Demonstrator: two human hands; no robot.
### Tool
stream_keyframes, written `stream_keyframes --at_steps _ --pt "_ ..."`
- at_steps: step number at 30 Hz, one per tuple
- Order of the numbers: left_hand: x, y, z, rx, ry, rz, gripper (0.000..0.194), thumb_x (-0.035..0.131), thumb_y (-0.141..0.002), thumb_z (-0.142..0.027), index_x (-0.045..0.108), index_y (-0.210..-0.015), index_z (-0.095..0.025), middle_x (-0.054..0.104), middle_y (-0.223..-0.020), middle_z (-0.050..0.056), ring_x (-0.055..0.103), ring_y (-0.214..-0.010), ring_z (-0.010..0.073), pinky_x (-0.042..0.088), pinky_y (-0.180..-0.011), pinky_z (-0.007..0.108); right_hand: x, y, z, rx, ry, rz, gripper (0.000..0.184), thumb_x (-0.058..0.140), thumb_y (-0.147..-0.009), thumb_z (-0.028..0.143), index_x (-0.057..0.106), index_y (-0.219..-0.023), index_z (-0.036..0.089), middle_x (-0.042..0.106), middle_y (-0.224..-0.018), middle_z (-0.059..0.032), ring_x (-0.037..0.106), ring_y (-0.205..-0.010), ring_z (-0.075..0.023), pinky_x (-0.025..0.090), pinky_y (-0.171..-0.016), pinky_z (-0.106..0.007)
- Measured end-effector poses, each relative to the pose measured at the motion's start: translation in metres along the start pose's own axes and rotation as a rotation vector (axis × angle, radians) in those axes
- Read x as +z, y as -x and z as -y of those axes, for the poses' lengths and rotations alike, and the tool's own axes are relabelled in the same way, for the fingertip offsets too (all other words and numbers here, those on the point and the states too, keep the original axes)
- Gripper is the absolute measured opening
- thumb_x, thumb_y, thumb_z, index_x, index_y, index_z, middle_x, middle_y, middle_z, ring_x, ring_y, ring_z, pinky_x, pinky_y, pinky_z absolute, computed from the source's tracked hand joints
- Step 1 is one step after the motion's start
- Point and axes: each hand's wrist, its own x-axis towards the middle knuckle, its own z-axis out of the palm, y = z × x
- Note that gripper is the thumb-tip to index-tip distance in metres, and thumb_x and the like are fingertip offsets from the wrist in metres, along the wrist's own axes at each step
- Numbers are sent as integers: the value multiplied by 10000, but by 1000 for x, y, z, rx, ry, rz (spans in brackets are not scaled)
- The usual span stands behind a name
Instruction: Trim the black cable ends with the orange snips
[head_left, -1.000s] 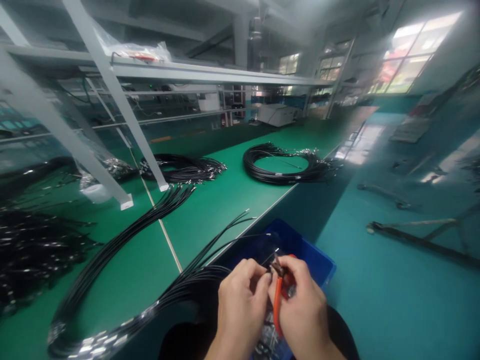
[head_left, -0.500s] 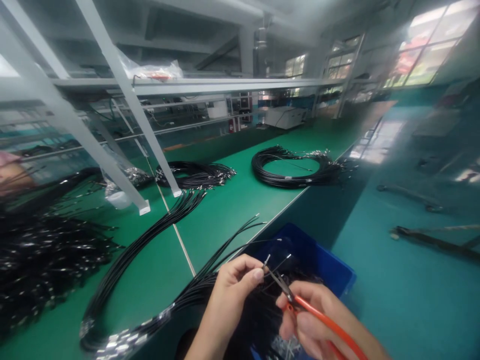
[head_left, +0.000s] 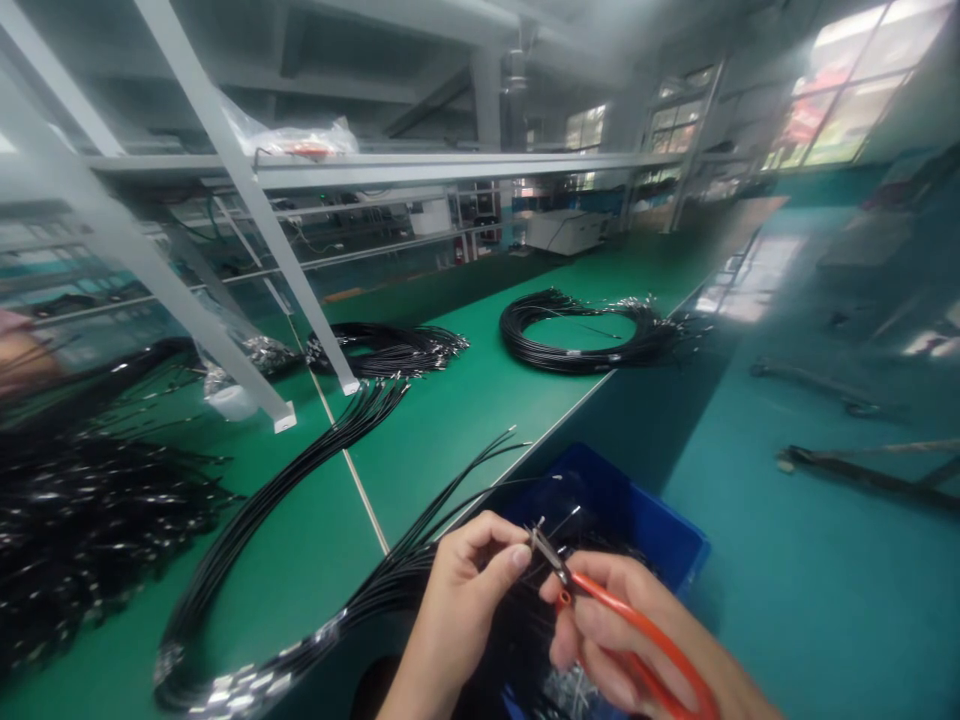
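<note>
The left hand (head_left: 476, 575) holds a tight pinch, while the right hand (head_left: 637, 645) grips with fingers (head_left: 604, 675) curled.

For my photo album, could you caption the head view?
Orange-handled pliers in the right hand, close to the left hand, over a blue bin beside black cables.

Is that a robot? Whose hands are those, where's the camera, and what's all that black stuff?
No robot here, just a person's two bare hands. The camera is worn on the head, looking forward and down, so you see nearly what they see. The right hand holds pliers with orange handles. The left hand pinches a thin piece near the pliers' tips; it's too small to say exactly what. The black stuff looks like cables, lying in bundles and coils on a green table. A blue bin sits just beyond the hands.
</note>
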Motion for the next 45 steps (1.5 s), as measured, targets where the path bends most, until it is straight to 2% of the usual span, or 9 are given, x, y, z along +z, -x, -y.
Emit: stream_keyframes --at_steps 11,16,18,22,25,27,32,38,45 --pt "-1 1 8 39 -46 -45 89 622 -803 -224 640 -737 -167 601 -710 -7 521 -684 136 407 -662 223 -2 -6 -4 41 -13 -3 379 638 -748 469 584 -916 133 666 -633 -53 359 -344 -20 269 -352 -139" --pt "-1 1 9 30 -49 -46 106 614 -806 -232 638 -728 -164 595 -701 -9 513 -680 134 403 -664 221 -9 -15 -11 73 77 95 283 660 -729 387 539 -838 156 652 -542 -24 317 -242 -14 214 -266 -129" --pt "-2 1 8 16 -45 -56 101 621 -800 -241 645 -738 -164 604 -710 -8 515 -689 133 400 -670 216 -11 -16 -14 76 154 92 233 691 -695 304 542 -805 163 645 -524 -7 365 -265 -27 271 -299 -135" --pt "-4 1 4 -16 -33 -51 115 634 -788 -263 647 -745 -157 603 -702 -9 503 -690 130 385 -669 208 -9 -16 -16 -123 121 -103 237 736 -606 158 593 -795 171 595 -534 47 541 -485 -91 408 -490 -186" --pt "-3 3 1 -44 -8 -15 148 615 -800 -272 633 -723 -147 581 -682 -12 477 -674 125 375 -664 208 -1 -20 -9 -337 94 -339 304 746 -622 163 597 -884 207 652 -697 19 594 -667 -132 459 -635 -227" --pt "-3 4 0 -46 -5 -7 152 617 -798 -275 629 -721 -145 568 -672 -15 462 -660 122 369 -652 209 7 -25 -4 -414 66 -395 315 740 -662 200 578 -931 232 668 -792 3 604 -764 -153 472 -708 -251" --pt "0 9 1 -28 -66 -18 160 626 -796 -286 641 -732 -140 571 -670 -8 468 -661 132 366 -645 222 23 -38 -3 -461 -30 -364 308 756 -670 183 570 -909 242 633 -756 33 582 -729 -125 465 -665 -204" --pt "0 11 -4 -75 196 13 138 606 -805 -219 627 -692 -142 616 -667 -6 527 -681 130 388 -697 218 27 -40 -18 -406 -281 -206 295 689 -729 141 536 -958 246 618 -762 34 561 -655 -107 451 -611 -205" --pt "-3 13 -9 -76 236 11 175 572 -816 -195 617 -661 -128 612 -664 14 526 -671 141 385 -680 231 31 -42 -17 -392 -333 -201 279 690 -732 172 546 -966 219 596 -725 23 495 -564 -93 408 -543 -207"
